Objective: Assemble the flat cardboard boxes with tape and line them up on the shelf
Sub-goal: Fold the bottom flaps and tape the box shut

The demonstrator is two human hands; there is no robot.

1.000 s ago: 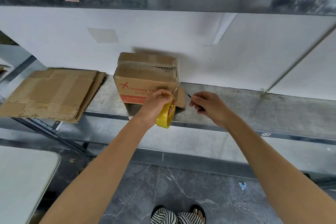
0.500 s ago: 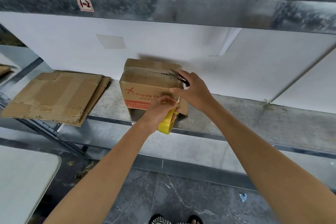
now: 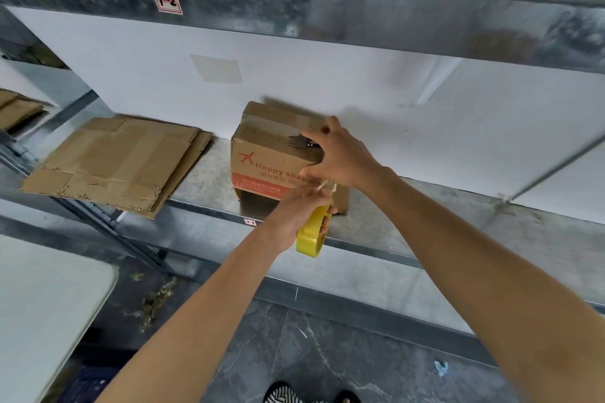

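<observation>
Metal shelf (image 3: 425, 229) carries box (image 3: 262, 154) mid-span: w/ my L hand (image 3: 291, 213) gripping tape roll (image 3: 311, 232) at its front corner and R hand (image 3: 337, 157) holding snips (image 3: 301, 142) atop, I should pull tape taut, rub flat, then cut close.

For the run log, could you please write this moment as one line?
box: on shelf | left hand: grips tape roll | right hand: holds snips against box | flat cardboard: left of box

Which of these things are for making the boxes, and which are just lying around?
For the job: cardboard box, yellow tape roll in the left hand, black snips in the right hand, flat cardboard stack, shelf.
Just lying about: white table, blue scrap, dry litter.
</observation>
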